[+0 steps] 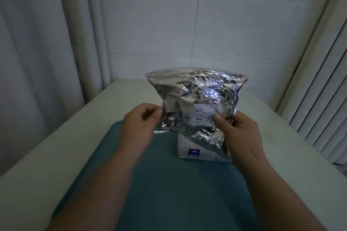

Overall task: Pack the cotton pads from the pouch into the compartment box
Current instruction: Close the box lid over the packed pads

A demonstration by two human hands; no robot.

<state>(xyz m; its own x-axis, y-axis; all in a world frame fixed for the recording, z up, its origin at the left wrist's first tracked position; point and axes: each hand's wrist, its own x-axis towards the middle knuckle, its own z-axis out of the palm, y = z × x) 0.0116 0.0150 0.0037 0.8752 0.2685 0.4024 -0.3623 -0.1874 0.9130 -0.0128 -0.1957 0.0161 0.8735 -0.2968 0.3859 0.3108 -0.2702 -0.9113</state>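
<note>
A crinkled silver foil pouch (199,97) with blue drawings and a white "Date" label is held up above the table, its zip edge on top. My left hand (139,124) pinches its left edge. My right hand (236,129) grips its lower right side, thumb on the label. Behind and below the pouch a white box (189,151) with a blue square mark stands on the teal mat, mostly hidden by the foil. No cotton pads show.
A teal mat (159,184) covers the near middle of a pale table (62,148). A curtain hangs at the left, a white tiled wall stands behind, and vertical blinds run along the right.
</note>
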